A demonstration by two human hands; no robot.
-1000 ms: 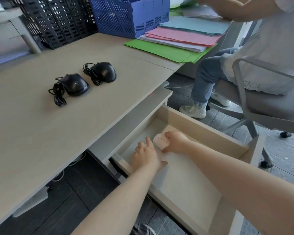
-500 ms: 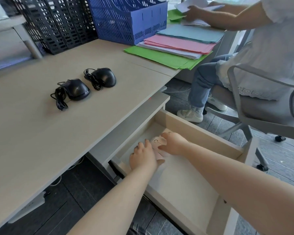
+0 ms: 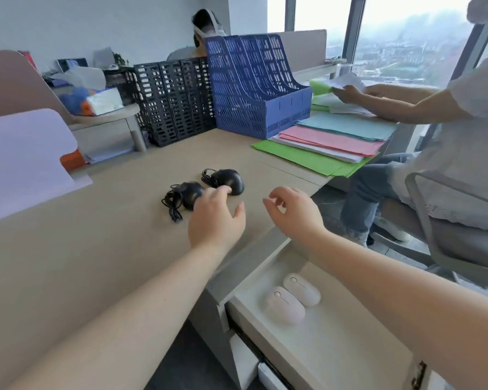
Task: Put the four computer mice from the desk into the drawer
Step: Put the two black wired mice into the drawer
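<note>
A: We see two pale mice, the nearer pale mouse and the farther pale mouse, lying side by side, touching or nearly so, near the front left corner of the open drawer. We judge the task half done: two mice sit in the drawer, two remain on the desk.

B: And the remaining two? We note the left black mouse and the right black mouse near the middle of the desk, just beside each other, each with its cord bundled against its far left side.

A: The bundled cords matter. We expect them to trail or snag unless each bundle is lifted together with its mouse.

B: How do our hands stand?

A: Our left hand hangs over the desk with fingers spread and curled, empty; its fingertips overlap both black mice in this view, and we cannot tell whether they touch. Our right hand is also empty, fingers loosely curled, above the desk edge and apart from the right black mouse.

B: So one hand for each mouse?

A: We read it so: the spacing of the hands matches the pair, and the free drawer floor beside the pale mice leaves room for both.
</note>
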